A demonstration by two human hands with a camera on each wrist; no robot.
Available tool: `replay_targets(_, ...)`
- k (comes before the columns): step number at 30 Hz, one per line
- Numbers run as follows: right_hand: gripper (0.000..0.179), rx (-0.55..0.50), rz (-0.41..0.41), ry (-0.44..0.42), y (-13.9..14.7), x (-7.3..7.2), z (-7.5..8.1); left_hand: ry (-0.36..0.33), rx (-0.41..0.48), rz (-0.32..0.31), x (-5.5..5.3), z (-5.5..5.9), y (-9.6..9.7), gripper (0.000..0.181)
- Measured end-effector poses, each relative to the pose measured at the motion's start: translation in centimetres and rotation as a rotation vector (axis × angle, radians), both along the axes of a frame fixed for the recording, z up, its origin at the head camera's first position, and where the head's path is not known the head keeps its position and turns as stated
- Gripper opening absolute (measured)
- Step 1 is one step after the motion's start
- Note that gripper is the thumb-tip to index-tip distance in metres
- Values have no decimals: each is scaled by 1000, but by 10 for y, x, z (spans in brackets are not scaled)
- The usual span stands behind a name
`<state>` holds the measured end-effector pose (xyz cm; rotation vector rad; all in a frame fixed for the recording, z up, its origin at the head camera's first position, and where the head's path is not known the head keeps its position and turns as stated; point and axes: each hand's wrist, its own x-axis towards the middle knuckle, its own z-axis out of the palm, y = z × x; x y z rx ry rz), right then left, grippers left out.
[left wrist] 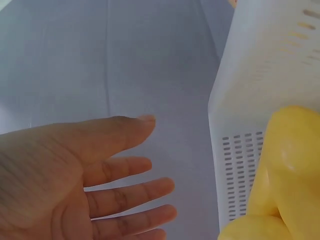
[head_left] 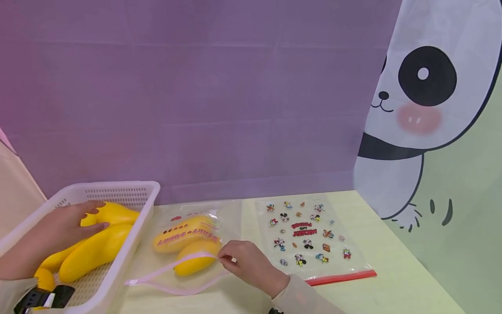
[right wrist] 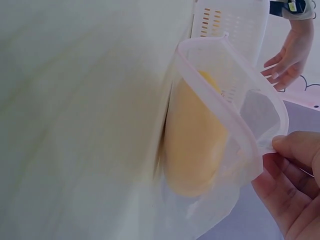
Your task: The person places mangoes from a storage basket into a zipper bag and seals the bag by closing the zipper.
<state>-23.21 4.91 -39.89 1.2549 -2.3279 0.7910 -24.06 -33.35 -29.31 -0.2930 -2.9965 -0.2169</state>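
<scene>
Pinches clear pink-rimmed plastic bag (head_left: 184, 293) with right hand (head_left: 250, 264); two oblong yellow fruits (head_left: 195, 265) inside, others (head_left: 97, 252) unbagged at left, below empty left hand (head_left: 66, 226).

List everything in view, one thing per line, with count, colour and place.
Basket: one, white, on the left
Loose mangoes: at least four, some hidden, yellow, in the basket
Pink-rimmed zip bag: one, clear, right of the basket
Bagged mangoes: two, yellow, inside that bag
Mickey and Friends zip bag: one, clear with red strip, farther right
Table: one, pale yellow, under the bags
Backdrop: one, purple, behind
Panda picture: one, black and white, right wall
Sleeves: two, beige, at the wrists
Left hand: one, over the basket
Right hand: one, pinching the pink rim
</scene>
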Motion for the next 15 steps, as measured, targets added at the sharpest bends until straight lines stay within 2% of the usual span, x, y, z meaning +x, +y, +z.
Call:
replay_targets(6, 6, 1, 6, 6, 0, 0, 0, -42, -4, -4, -7, 1, -2, 63)
replay_targets(11, 6, 2, -1, -19, 1, -1, 2, -88, 27, -21, -12, -3, -6, 66)
replay_targets(15, 6, 5, 2, -44, 1, 0, 0, -106, 41, -11, -14, -7, -10, 67)
